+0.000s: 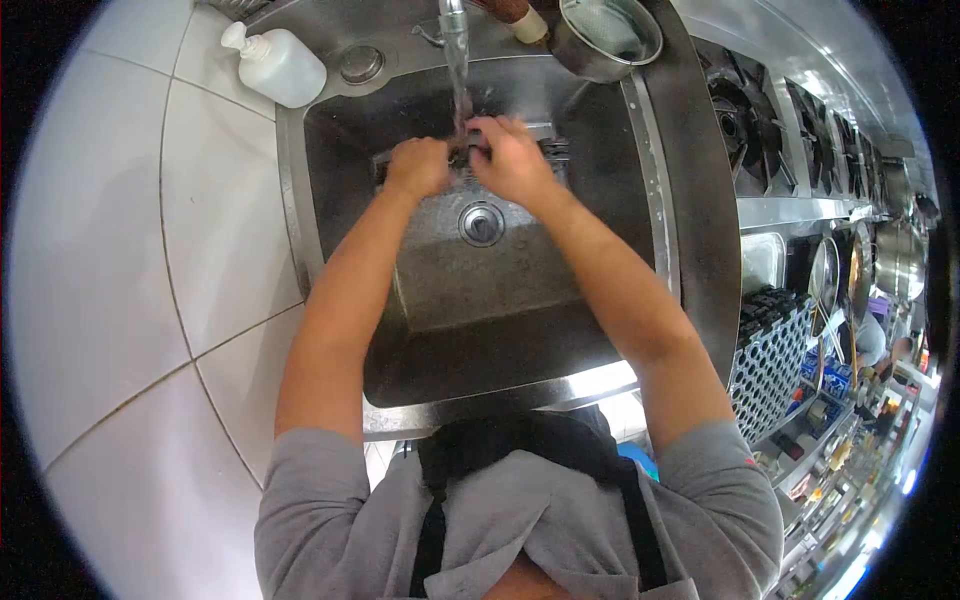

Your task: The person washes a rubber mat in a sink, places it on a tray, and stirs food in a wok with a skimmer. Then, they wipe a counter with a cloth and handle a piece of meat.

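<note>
Water runs from the faucet (pixel 453 22) down between my two hands, over the back part of the sink (pixel 480 290). A dark, slotted metal piece (pixel 555 150) lies crosswise under them, its ends showing on either side. My left hand (pixel 418 168) is closed on its left part, knuckles up. Curled over the right part is my right hand (pixel 512 158), thumb and fingers bent around it and slightly blurred. The middle of the piece is hidden by the hands and water. The drain (pixel 481 224) sits just in front of it.
A white pump bottle (pixel 282 68) stands on the tiled ledge at the back left. At the back right is a metal pot with a strainer (pixel 610 38), beside a wooden-handled brush (pixel 522 20). Stove burners (pixel 742 118) and a perforated metal basket (pixel 770 370) are to the right.
</note>
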`<state>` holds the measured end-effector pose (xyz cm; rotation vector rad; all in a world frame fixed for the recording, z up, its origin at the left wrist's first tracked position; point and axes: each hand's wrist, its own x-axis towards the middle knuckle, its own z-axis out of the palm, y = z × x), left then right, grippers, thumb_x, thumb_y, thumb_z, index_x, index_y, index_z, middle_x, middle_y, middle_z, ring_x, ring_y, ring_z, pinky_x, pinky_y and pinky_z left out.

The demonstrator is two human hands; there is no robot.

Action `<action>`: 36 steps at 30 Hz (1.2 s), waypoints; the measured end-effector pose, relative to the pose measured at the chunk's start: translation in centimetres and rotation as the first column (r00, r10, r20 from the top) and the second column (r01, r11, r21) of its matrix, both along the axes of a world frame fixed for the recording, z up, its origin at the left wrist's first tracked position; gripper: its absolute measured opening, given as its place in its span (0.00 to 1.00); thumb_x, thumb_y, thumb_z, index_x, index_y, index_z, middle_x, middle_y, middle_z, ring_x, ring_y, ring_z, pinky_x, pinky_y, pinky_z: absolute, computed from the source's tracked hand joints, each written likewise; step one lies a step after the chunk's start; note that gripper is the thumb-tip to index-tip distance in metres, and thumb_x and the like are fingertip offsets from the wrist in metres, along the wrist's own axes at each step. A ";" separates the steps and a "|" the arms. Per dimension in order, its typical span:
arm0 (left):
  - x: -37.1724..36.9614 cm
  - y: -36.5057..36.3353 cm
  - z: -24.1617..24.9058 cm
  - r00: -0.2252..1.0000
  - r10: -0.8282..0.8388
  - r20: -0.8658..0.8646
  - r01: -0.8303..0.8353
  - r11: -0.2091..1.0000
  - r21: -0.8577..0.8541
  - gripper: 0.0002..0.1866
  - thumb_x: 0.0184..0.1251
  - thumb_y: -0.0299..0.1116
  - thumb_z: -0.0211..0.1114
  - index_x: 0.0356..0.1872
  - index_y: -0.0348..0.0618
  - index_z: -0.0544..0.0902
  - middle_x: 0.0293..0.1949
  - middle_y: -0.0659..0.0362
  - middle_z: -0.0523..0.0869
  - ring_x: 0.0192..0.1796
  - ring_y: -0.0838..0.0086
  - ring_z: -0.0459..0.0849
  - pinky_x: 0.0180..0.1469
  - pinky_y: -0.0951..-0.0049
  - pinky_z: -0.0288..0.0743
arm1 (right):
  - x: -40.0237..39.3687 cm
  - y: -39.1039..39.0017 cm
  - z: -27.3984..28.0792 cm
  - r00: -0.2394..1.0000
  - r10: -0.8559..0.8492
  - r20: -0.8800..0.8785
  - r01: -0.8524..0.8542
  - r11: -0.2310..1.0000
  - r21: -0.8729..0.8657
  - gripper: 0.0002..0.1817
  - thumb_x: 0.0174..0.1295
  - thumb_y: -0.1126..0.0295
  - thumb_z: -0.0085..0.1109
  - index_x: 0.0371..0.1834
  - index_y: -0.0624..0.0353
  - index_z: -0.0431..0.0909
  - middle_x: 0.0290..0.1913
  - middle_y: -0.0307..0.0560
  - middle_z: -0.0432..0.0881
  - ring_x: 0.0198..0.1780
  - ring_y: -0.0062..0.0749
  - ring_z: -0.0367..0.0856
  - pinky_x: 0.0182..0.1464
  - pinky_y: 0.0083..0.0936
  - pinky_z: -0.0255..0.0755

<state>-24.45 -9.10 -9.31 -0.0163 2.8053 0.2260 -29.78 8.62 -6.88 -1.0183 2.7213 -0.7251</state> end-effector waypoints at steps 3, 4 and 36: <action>-0.6 1.2 -0.2 0.996 0.091 -0.011 -0.090 0.994 0.062 0.16 0.51 0.37 0.71 0.43 0.48 0.90 0.42 0.50 0.91 0.48 0.50 0.89 0.52 0.52 0.82 | 1.9 -1.2 0.2 0.950 -0.111 0.293 0.100 0.994 0.053 0.41 0.59 0.69 0.60 0.79 0.51 0.57 0.46 0.64 0.87 0.46 0.61 0.87 0.51 0.54 0.79; -0.7 1.1 -0.3 0.996 0.090 -0.021 -0.089 0.994 0.066 0.16 0.51 0.37 0.71 0.43 0.48 0.90 0.42 0.50 0.91 0.48 0.50 0.89 0.52 0.52 0.82 | 2.2 -1.0 -0.8 0.954 -0.208 0.217 0.161 0.963 0.214 0.46 0.59 0.70 0.59 0.83 0.48 0.49 0.43 0.67 0.87 0.42 0.62 0.88 0.49 0.55 0.79; -0.7 1.6 0.4 0.990 0.094 -0.101 -0.088 0.994 0.067 0.23 0.51 0.52 0.76 0.42 0.47 0.90 0.42 0.46 0.90 0.48 0.50 0.89 0.54 0.52 0.82 | 3.9 6.2 -3.3 0.944 -0.261 0.200 0.114 0.830 0.547 0.56 0.65 0.66 0.54 0.83 0.45 0.17 0.43 0.67 0.87 0.43 0.61 0.88 0.50 0.51 0.81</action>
